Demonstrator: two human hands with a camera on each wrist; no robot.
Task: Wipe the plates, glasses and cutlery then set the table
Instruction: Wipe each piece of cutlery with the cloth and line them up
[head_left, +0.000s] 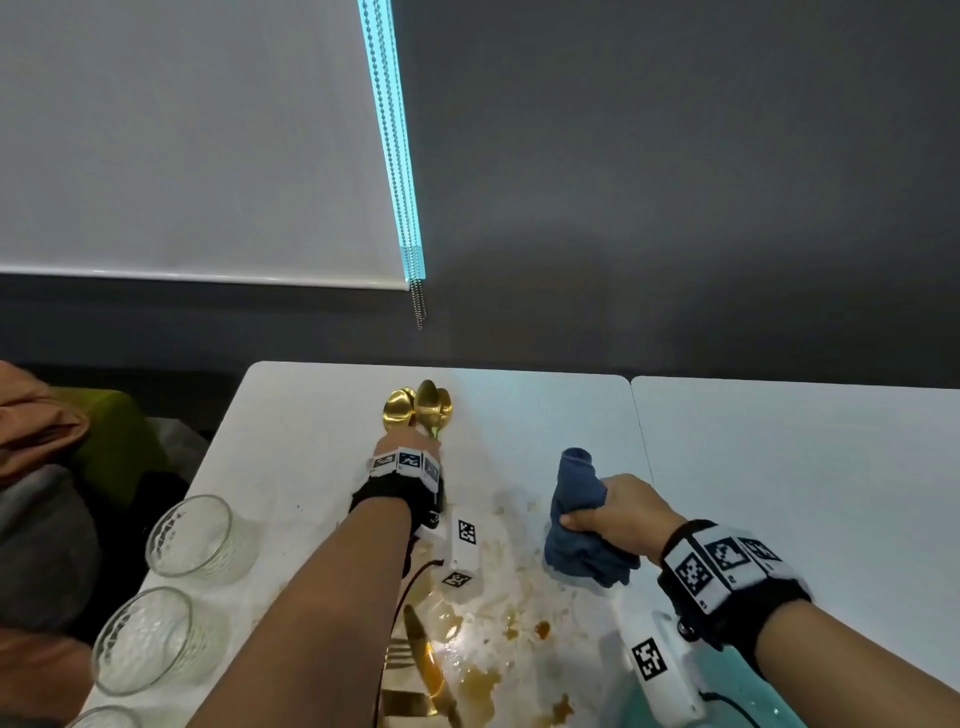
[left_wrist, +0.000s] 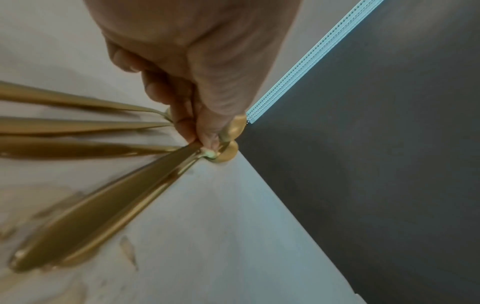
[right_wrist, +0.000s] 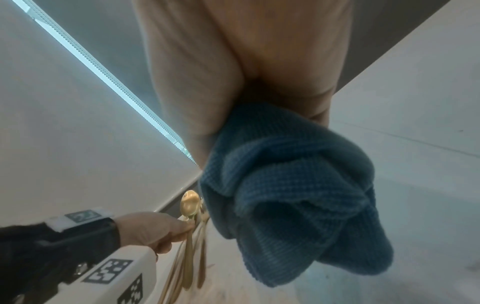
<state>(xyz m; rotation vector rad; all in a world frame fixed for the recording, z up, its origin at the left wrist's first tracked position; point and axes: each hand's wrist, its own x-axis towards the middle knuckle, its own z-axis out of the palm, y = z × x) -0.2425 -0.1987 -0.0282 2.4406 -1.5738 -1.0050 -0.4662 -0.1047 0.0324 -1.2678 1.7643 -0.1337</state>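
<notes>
A bunch of gold spoons (head_left: 420, 410) is gripped at the necks by the left hand (head_left: 400, 457), bowls pointing to 12 o'clock over the white table (head_left: 311, 441). A bunched blue cloth (head_left: 582, 514) is clenched in the right hand (head_left: 618, 512) at 3 o'clock of them. Three glasses (head_left: 189, 535) are lined up at 8 o'clock, brown spills (head_left: 483, 680) at 6.

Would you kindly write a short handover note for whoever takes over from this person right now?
Left hand: grips a bunch of gold spoons by their necks, bowls pointing away, above the table.
Right hand: grips a bunched blue cloth, off the spoons.
Glasses stand at the table's left edge; a knife and fork lie near, among brown spills.
Done: nothing set out.
Left: wipe spoons, other cutlery, glasses; plates not in view; clear spills; set table.
</notes>
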